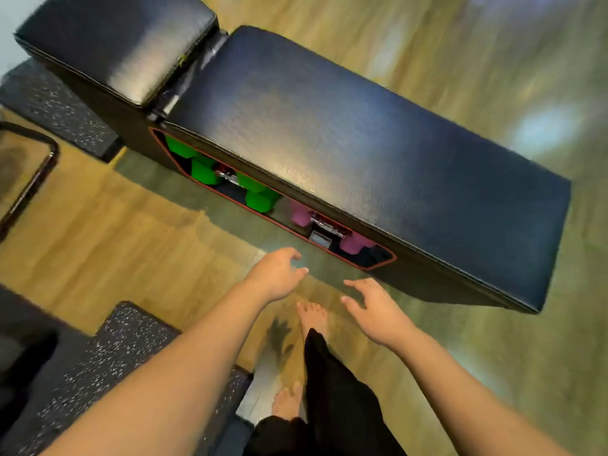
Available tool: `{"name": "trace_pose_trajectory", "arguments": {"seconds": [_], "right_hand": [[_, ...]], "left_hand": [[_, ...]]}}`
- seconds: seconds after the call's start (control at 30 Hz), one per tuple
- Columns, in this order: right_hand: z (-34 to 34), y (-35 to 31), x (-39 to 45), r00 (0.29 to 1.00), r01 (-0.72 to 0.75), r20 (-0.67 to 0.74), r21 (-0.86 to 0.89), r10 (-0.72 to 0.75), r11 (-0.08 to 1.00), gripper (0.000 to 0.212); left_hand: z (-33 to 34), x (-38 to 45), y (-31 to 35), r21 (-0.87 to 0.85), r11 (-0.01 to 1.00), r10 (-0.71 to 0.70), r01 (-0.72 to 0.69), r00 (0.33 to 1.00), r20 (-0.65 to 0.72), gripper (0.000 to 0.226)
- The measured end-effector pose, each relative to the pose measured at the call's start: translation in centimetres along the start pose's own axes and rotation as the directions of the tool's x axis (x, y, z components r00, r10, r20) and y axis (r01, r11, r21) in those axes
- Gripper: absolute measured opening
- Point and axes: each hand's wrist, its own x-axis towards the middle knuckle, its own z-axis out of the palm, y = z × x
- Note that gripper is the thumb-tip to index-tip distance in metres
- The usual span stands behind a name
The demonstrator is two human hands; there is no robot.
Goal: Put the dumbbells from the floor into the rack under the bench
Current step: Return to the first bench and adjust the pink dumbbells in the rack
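Dumbbells, 2 green (210, 169), 1 pink (329, 230), hex-ended, racked under bench (362, 153), both hands' grip loose, empty

Dumbbells stowed, our hands free above the floor.
Green dumbbells (204, 171) and pink dumbbells (357, 242) lie in the rack (378, 267) under the bench (345, 133); our left hand (278, 274) and right hand (378, 311) hang relaxed, holding nothing.

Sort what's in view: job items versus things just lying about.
Job: green dumbbells and pink dumbbell in the rack under the bench; both empty hands, left and right.
Lying about: speckled rubber mat, metal frame.
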Motion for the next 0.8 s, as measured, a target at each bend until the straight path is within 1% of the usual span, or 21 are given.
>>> {"name": "trace_pose_trajectory", "arguments": {"seconds": [0.03, 0.17, 0.23, 0.33, 0.47, 0.53, 0.67, 0.8], "right_hand": [[-1.6, -1.6, -3.2, 1.0, 0.024, -0.02, 0.047, -0.024, 0.999, 0.044], [-8.2, -7.1, -16.9, 0.987, 0.112, -0.126, 0.063, -0.103, 0.992, 0.039], [-10.2, -7.7, -22.2, 0.981, 0.124, -0.16, 0.086, -0.109, 0.989, 0.037], [-13.0, -8.5, -27.9, 0.966, 0.167, -0.217, 0.101, -0.142, 0.981, 0.035], [-15.8, -8.2, -31.6, 0.931, 0.228, -0.321, 0.14, -0.174, 0.963, 0.03], [-16.6, -7.5, -33.2, 0.916, 0.258, -0.354, 0.154, -0.191, 0.954, 0.026], [-18.5, -4.2, -36.0, 0.897, 0.29, -0.395, 0.193, -0.196, 0.937, 0.022], [-21.8, 1.4, -38.2, 0.885, 0.295, -0.438, 0.265, -0.158, 0.918, 0.02]], "left_hand": [[-1.6, -3.7, 1.6, 0.001, 1.0, 0.013, -0.013, 1.0, -0.015, 0.044], [-6.6, -17.8, 7.3, -0.034, 0.997, 0.065, -0.069, 0.991, -0.116, 0.042], [-8.0, -23.5, 10.1, -0.039, 0.991, 0.123, -0.131, 0.979, -0.163, 0.042], [-9.2, -29.3, 14.1, -0.008, 0.976, 0.209, -0.216, 0.952, -0.225, 0.04], [-9.4, -32.9, 18.7, 0.014, 0.944, 0.318, -0.331, 0.892, -0.322, 0.037], [-8.9, -33.8, 20.7, 0.024, 0.927, 0.358, -0.373, 0.867, -0.346, 0.036], [-7.0, -34.7, 24.5, 0.048, 0.911, 0.4, -0.409, 0.852, -0.339, 0.035], [-3.8, -34.6, 29.0, 0.032, 0.905, 0.412, -0.425, 0.851, -0.325, 0.035]]}}
